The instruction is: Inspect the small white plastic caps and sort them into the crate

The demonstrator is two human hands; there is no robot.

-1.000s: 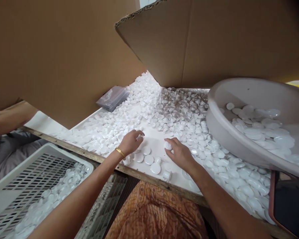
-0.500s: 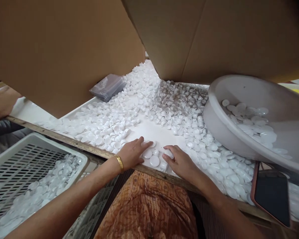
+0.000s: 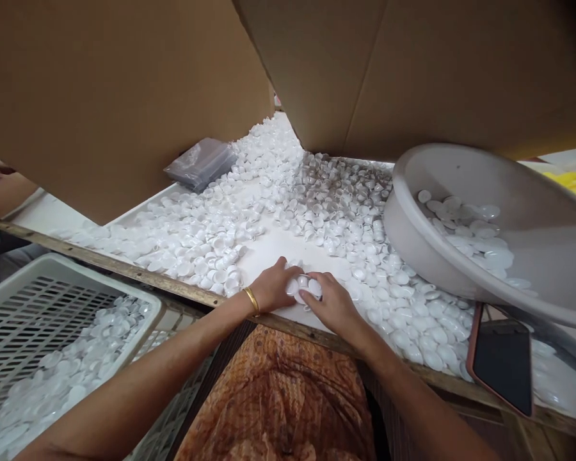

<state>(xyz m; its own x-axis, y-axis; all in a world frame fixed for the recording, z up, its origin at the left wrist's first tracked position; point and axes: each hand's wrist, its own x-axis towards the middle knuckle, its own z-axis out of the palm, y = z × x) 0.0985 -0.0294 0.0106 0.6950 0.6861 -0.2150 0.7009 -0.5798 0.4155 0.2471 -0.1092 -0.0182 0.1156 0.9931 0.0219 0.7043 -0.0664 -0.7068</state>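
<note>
1. Here we are just below the centre of the frame, and both hands close in on a bunch of white discs (image 3: 303,289), right above the table's wooden edge (image 3: 317,336).
2. The right hand (image 3: 333,304) is on it: fingers bent and nearly closed, thumb across the near side of the discs, several of them caught in its grasp.
3. The left hand (image 3: 272,289) comes in from the other side, fingers curved and half closed against the same discs; its fingertips are partly hidden, so I can't tell whether it grips or only steadies. A gold bracelet (image 3: 251,301) rings that wrist.
4. Just above the hands, a bare patch of white table (image 3: 288,243) shows, with loose white pieces (image 3: 196,234) heaped to its left, and more spreading up the middle and down to the right.
5. Lower left, a slatted basket (image 3: 159,307) holds another load of them, banked toward its right side.
6. Over on the right, a big grey basin (image 3: 397,192) sits tilted with white discs inside, and a phone (image 3: 503,362) lies below it, screen dark.
7. Up top, two cardboard panels (image 3: 125,96) loom; a clear plastic packet (image 3: 201,163) rests by the left one.
8. Far left, another person's arm (image 3: 7,197) shows.
</note>
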